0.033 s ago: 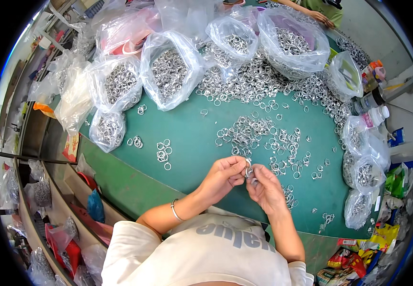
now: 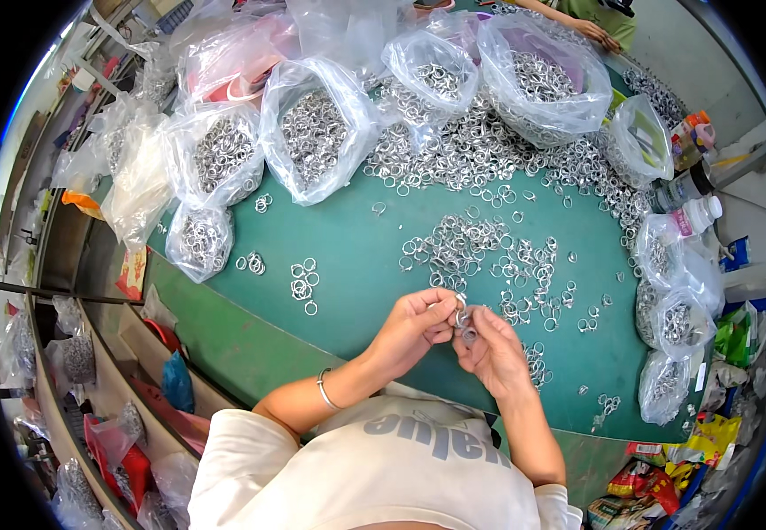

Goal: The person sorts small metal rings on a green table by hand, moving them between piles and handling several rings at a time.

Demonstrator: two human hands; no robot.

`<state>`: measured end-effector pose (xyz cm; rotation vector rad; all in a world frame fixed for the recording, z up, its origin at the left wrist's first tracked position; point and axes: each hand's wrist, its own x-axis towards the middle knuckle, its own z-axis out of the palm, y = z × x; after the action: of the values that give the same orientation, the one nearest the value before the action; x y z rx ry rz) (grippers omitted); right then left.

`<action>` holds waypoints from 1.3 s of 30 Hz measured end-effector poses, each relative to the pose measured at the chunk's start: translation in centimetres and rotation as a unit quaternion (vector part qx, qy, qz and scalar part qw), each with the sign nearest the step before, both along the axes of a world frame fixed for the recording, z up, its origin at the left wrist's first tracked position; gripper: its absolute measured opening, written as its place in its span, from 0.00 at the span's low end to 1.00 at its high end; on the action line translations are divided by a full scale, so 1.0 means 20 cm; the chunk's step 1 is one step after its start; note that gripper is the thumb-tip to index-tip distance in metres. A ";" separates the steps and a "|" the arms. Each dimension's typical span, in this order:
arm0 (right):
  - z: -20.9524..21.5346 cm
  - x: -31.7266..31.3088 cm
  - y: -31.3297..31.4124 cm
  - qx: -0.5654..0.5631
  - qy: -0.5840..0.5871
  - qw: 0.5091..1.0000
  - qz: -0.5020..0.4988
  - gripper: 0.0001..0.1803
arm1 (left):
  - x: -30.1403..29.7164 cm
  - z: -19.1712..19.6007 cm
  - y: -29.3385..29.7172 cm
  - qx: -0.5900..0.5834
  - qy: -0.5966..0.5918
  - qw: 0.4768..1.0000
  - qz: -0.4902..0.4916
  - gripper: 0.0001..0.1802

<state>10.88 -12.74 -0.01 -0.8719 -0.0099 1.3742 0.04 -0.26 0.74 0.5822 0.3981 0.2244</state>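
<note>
Above the green table (image 2: 348, 252), both hands (image 2: 420, 323) pinch silvery rings (image 2: 468, 335) lined up roughly toward the torso (image 2: 374, 473).

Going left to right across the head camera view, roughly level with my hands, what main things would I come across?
Blue plastic item, silver bracelet, left hand, right hand, small clear bag of metal rings, green packet.

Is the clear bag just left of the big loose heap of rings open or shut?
Open: the mouth of the clear bag is spread wide, and the metal rings inside show through it.
</note>
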 end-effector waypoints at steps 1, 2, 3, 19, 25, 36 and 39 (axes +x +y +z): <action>0.02 -0.01 0.01 0.007 0.002 1.000 -0.003 0.11 | 0.00 0.00 0.00 0.012 -0.002 1.000 -0.003 0.08; 0.04 -0.01 0.01 0.014 0.004 1.000 -0.007 0.11 | 0.00 0.01 0.00 0.024 -0.003 1.000 -0.005 0.08; 0.05 -0.01 0.01 0.023 0.006 1.000 -0.010 0.10 | -0.01 0.00 0.00 0.021 -0.008 1.000 -0.008 0.08; 0.06 -0.02 -0.03 0.023 -0.192 0.981 -0.005 0.08 | 0.00 0.01 0.00 -0.048 -0.040 0.998 0.005 0.08; 0.09 0.00 -0.03 0.041 -0.124 0.989 -0.066 0.07 | -0.02 0.01 -0.01 -0.024 -0.037 0.999 -0.006 0.07; 0.11 0.00 -0.04 0.032 -0.098 0.993 -0.063 0.08 | -0.04 -0.01 -0.01 0.186 0.046 0.981 0.017 0.07; 0.13 0.00 -0.03 0.035 -0.097 0.992 -0.071 0.08 | -0.03 0.01 -0.02 0.232 0.031 0.972 0.029 0.10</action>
<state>10.78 -13.31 2.58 -0.9260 -0.1422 1.1472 -0.65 -0.74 0.93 1.0397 0.4255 0.3601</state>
